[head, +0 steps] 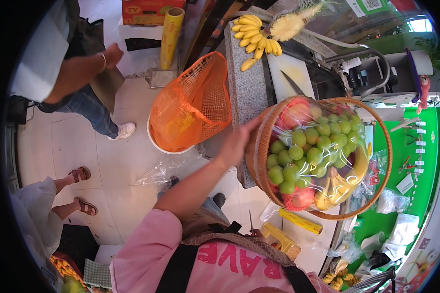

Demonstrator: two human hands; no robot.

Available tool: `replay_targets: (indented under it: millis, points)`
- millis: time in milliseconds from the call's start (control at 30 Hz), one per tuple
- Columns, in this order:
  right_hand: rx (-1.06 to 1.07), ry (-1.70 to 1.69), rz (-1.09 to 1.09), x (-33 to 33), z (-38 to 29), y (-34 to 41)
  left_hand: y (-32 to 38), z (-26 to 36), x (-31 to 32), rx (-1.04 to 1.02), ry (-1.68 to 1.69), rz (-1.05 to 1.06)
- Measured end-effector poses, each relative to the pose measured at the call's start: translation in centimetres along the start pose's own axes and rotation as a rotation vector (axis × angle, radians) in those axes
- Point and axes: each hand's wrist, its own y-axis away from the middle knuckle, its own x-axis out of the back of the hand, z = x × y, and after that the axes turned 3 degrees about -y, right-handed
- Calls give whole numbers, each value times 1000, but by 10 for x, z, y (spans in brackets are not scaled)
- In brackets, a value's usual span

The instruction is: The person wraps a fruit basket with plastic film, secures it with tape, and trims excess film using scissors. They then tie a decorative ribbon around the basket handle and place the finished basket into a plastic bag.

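A wicker fruit basket (258, 154) with a tall hoop handle (383, 124) fills the right of centre. Clear film stretches over its fruit: green grapes (315, 139), bananas (361, 170) and pinkish round fruit in foam nets (295, 113). My left hand (237, 143) reaches from the pink sleeve and touches the basket's left side; its fingers are blurred and partly lost against the wicker. My right hand is out of view. Behind the basket, a knife (292, 82) lies on a white cutting board (291, 69).
The granite counter (247, 86) bears bananas (255, 34) and a peeled pineapple (288, 27). An orange mesh bag (190, 110) lines a bin (150, 135) at left. Two people stand beyond, one with a moving arm (77, 75). A green surface (396, 146) holds wrappings and tools.
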Motion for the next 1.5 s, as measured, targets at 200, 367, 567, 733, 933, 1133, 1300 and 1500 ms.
replay_targets:
  millis: [200,367,567,733,933,1133,1300,1500]
  points:
    - [-54,146,-54,-24,69,-13,-63,7,-18,82,75,-264]
    - [2,81,-19,-23,77,-12,-143,-5,-19,480,569,-647]
    - [-46,122,-24,-4,64,-15,-180,4,-33,492,517,-644]
    - [41,112,62,6,75,-24,-153,-7,-12,233,403,-71]
    - [118,246,29,55,-22,2,-89,65,-41,516,316,-112]
    - [347,104,148,118,32,-50,-24,14,58,50,273,333]
    - [354,41,290,214,97,-84,119,53,-31,19,227,764]
    - [684,94,421,393,6,-127,133,164,-138,-416,-239,745]
